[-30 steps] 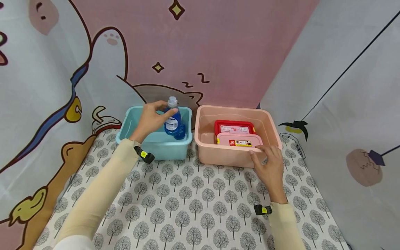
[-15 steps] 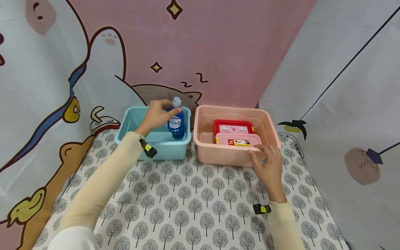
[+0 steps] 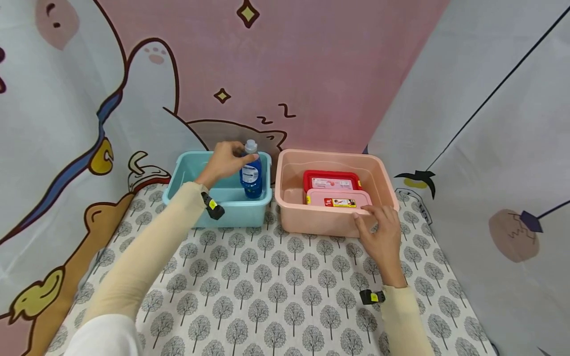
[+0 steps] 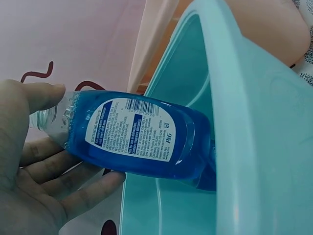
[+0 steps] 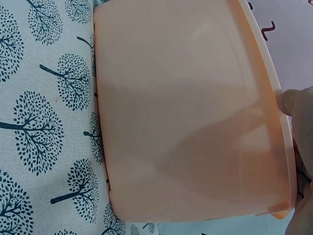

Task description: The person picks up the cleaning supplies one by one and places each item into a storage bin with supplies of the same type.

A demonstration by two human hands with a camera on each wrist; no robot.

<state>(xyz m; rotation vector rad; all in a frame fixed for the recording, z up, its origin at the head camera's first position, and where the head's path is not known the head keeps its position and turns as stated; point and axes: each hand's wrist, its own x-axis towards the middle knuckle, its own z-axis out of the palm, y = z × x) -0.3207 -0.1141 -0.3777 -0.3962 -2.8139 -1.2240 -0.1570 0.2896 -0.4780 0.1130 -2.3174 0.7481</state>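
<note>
A bottle of blue dish soap (image 3: 251, 178) with a clear cap stands nearly upright in the right part of the light blue bin (image 3: 218, 213). My left hand (image 3: 224, 160) holds it near the neck, thumb on one side and fingers on the other; its label faces the left wrist camera (image 4: 132, 129). More blue shows at the bottle's base, but I cannot tell whether it is another bottle or a reflection. My right hand (image 3: 382, 237) grips the front rim of the pink bin (image 3: 311, 220), thumb outside and fingertips over the edge.
Inside the pink bin lie a red-lidded box (image 3: 331, 181) and a pink-lidded box (image 3: 338, 199). Both bins stand side by side on a tree-print cloth (image 3: 276, 291). Behind them hangs a printed cartoon curtain (image 3: 311, 74).
The left hand has brought the dish soap bottle to the right and slightly lower in the blue bin, over the blue patch beside it. The right hand stays on the pink rim.
</note>
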